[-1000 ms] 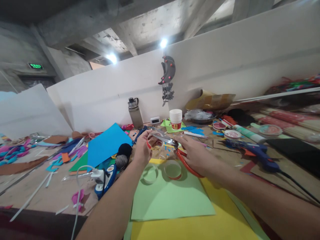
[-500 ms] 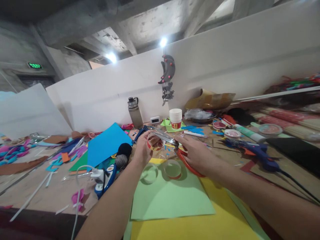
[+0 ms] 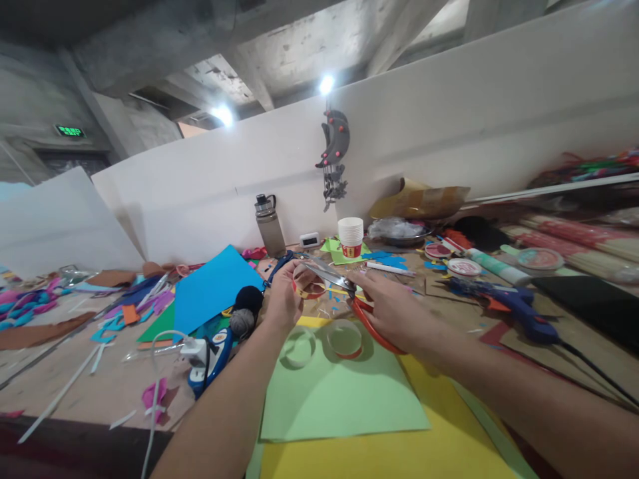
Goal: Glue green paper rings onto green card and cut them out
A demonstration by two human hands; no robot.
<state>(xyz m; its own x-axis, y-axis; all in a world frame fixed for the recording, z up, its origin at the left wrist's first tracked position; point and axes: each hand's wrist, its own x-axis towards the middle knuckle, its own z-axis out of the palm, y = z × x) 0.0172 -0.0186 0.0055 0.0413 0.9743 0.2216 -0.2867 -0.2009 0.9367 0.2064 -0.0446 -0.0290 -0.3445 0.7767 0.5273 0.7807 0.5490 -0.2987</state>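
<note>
Pinched in my left hand (image 3: 285, 296) is a white and red paper cup ring (image 3: 309, 293), raised above the work surface. My right hand (image 3: 382, 296) grips red-handled scissors (image 3: 332, 274), whose blades reach left over the ring's upper edge. The blades look parted, though exact contact with the paper is hard to make out. Below my hands, two more paper rings, one at left (image 3: 298, 346) and one at right (image 3: 345, 338), rest on a light green sheet (image 3: 344, 406). That sheet overlaps a yellow sheet (image 3: 389, 459).
A stack of paper cups (image 3: 351, 238) and a grey bottle (image 3: 269, 229) stand near the white partition. At right lies a blue glue gun (image 3: 514, 309) with its cord. Left are a blue sheet (image 3: 214, 286), a power strip (image 3: 214, 359) and a trailing white cable (image 3: 152, 399).
The ring in my left hand has tilted slightly and looks lower and flatter. The scissors' handles have shifted a little in my right hand. The rings on the green sheet stay put.
</note>
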